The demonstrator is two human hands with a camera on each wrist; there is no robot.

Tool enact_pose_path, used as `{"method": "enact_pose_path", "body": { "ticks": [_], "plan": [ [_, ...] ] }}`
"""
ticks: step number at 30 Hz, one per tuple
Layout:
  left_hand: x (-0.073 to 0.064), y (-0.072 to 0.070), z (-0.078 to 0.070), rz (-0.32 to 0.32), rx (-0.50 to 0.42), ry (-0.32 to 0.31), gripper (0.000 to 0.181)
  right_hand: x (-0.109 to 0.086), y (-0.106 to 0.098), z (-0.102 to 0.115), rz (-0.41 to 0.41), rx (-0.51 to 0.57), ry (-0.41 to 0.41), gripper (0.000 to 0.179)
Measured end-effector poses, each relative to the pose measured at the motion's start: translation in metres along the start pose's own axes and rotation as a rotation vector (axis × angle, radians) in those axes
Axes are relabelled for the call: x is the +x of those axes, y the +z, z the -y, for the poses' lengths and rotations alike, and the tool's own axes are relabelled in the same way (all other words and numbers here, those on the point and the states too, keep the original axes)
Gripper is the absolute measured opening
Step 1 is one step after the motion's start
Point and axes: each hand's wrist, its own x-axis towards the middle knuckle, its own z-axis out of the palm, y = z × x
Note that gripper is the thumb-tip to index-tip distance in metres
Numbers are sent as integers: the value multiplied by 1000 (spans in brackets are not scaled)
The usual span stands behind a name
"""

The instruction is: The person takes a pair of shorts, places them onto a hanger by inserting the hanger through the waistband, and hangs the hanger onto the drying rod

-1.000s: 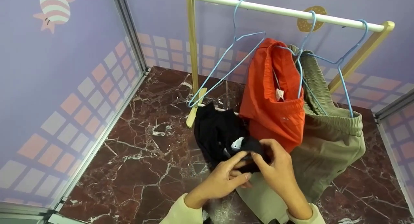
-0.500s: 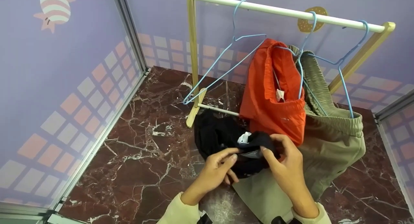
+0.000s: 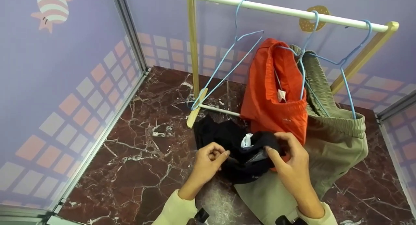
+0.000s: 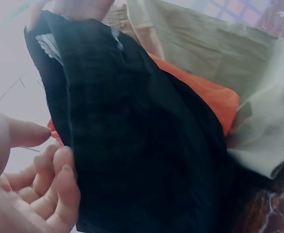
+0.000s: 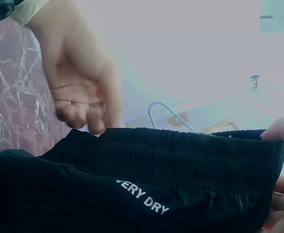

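Note:
A pair of black shorts (image 3: 250,174), with an elastic waistband and white lettering, hangs bunched in front of me. My right hand (image 3: 292,160) pinches the waistband at its right end, thumb on the inside edge. Beside the left end of the waistband is my left hand (image 3: 206,161), its fingers loosely bent. In the left wrist view, a gap shows between the thumb (image 4: 27,133) and the fingers of that hand, with no cloth between them. A white label (image 3: 246,140) sticks up inside the waistband. The shorts' lower part is mostly hidden.
A rack with a white rail (image 3: 276,11) carries several blue hangers. The left hanger (image 3: 224,60) is bare. Orange shorts (image 3: 276,121) and khaki trousers (image 3: 338,143) hang to its right. Dark red marbled floor (image 3: 139,173) lies below, with patterned walls around.
My hands have moved apart: the left went left, away from the waistband's front, and the right shifted slightly right with its end of the shorts. The waist opening has widened. The bare hanger swings slightly.

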Motion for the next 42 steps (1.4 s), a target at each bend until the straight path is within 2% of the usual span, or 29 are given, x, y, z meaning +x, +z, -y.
{"method": "enact_pose_path", "body": {
  "ticks": [3, 6, 9, 17, 20, 23, 27, 31, 34, 36, 38, 42],
  "plan": [
    [3, -1, 8, -76, 113, -3, 22, 1, -1, -1, -7, -9, -66, 31],
    [7, -4, 16, -160, 226, -34, 30, 1, -1, -2, 0, 4, -119, 33],
    [10, -5, 22, -199, 289, -73, 36, 1, -3, -1, 15, 13, -150, 35],
    [13, -7, 37, -142, 298, -135, 55, 0, -6, 0, 42, 35, -180, 36],
    [14, -10, 43, -123, 296, -145, 54, 1, -6, -1, 39, 75, -176, 35],
    [14, -13, 46, -92, 291, -143, 48, 2, -9, -3, 3, 108, -137, 32],
    [14, -15, 46, -38, 207, -151, 37, 4, -13, -6, -64, 145, -68, 28],
    [13, -19, 41, -5, 140, -169, 33, 6, -18, -9, -82, 178, -13, 31],
    [13, -22, 36, 16, 142, -176, 33, 6, -22, -11, -68, 134, -37, 34],
    [12, -24, 31, 32, 147, -162, 34, 7, -23, -10, -72, 77, -67, 33],
    [12, -26, 27, 41, 142, -114, 27, 7, -25, -6, -97, 21, -70, 25],
    [9, -29, 9, 55, 149, -19, 15, 6, -26, 2, -180, -70, -25, 16]
  ]
}}
